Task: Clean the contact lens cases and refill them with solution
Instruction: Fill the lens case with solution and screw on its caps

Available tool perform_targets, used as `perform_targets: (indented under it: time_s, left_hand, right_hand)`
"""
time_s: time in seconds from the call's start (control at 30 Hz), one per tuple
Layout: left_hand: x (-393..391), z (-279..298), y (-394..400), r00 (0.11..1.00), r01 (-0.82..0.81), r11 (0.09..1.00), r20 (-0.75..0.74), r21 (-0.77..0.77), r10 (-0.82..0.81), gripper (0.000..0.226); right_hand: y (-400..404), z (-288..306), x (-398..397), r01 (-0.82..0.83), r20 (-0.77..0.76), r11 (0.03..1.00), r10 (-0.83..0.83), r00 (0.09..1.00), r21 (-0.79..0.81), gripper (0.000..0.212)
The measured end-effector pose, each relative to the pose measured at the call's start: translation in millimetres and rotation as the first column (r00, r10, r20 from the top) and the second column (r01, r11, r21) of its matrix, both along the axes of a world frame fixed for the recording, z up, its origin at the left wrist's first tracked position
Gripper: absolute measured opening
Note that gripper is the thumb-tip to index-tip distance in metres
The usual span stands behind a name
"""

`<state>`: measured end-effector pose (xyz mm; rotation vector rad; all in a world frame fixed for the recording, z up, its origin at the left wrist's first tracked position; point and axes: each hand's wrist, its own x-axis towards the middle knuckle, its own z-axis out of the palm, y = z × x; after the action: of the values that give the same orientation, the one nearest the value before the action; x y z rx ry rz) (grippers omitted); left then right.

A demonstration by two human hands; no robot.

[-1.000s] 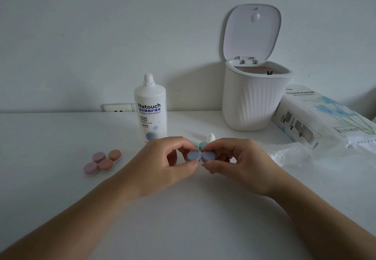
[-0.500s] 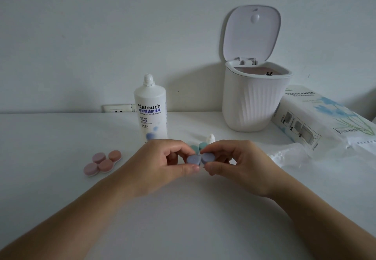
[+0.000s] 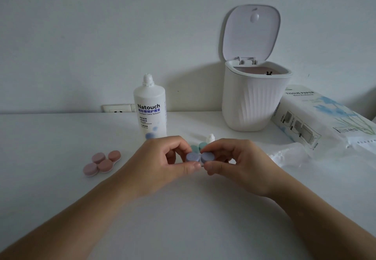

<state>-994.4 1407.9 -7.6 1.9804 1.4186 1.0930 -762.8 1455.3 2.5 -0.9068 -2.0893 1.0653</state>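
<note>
A lilac contact lens case (image 3: pixel 199 156) with two round caps is held just above the white table (image 3: pixel 50 137) at the centre. My left hand (image 3: pixel 162 160) pinches its left cap and my right hand (image 3: pixel 238 158) pinches its right cap. Behind them lies a teal lens case (image 3: pixel 198 147), mostly hidden by my fingers. Two pink lens cases (image 3: pixel 101 163) lie side by side on the table to the left. A white bottle of contact lens solution (image 3: pixel 150 109) stands uncapped behind my left hand, with its small white cap (image 3: pixel 210 138) on the table near the teal case.
A white ribbed bin (image 3: pixel 254 100) with its lid up stands at the back right. A pack of tissue paper (image 3: pixel 325 121) in clear wrap lies to its right. A wall socket (image 3: pixel 119 108) sits at the table's back edge.
Both hands and the lilac case have sunk slightly in view; the grip on the two caps looks the same.
</note>
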Motion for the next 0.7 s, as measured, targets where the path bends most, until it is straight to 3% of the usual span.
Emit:
perform_targets:
  time_s: [0.17,0.43,0.7]
  left_hand:
    - [-2.4,4.4,-0.3,0.999,0.048,0.996,0.001,-0.076,-0.048,0.04]
    - [2.0,2.1,1.0,0.992,0.118,0.982,0.066,-0.146,-0.11,0.028]
    - [0.3,-3.1,6.0,0.998,0.053,0.991,0.025,-0.121,-0.05,0.025]
  right_hand:
    - [-1.1,0.2,-0.7,-0.023,0.027,1.0,0.022,0.999,0.015,0.021]
    - [1.8,-4.4,0.3,-0.063,0.082,0.998,0.062,0.995,0.016,0.025]
    - [4.7,-7.0,0.2,-0.026,0.068,0.998,0.022,0.997,0.059,0.025]
